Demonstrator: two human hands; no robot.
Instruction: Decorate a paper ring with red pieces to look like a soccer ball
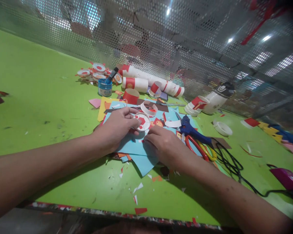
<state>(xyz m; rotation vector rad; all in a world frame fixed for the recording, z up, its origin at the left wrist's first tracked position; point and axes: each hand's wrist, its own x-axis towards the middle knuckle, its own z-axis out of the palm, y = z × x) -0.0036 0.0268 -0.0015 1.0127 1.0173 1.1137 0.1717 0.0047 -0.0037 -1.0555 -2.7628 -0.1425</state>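
Pinching this red-and-white disc (144,122) in my left hand (114,127), thumb over its 9 o'clock; right hand (166,143) loosely curled near 4 o'clock, can't tell if it's gripping.

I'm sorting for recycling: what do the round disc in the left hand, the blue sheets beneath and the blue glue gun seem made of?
Round disc: probably paperboard, matte white and red, with a thin raised rim. Blue sheets: paper or thin card, matte, flat with straight edges. Blue glue gun: likely hard plastic, smooth, judging by its moulded shape.
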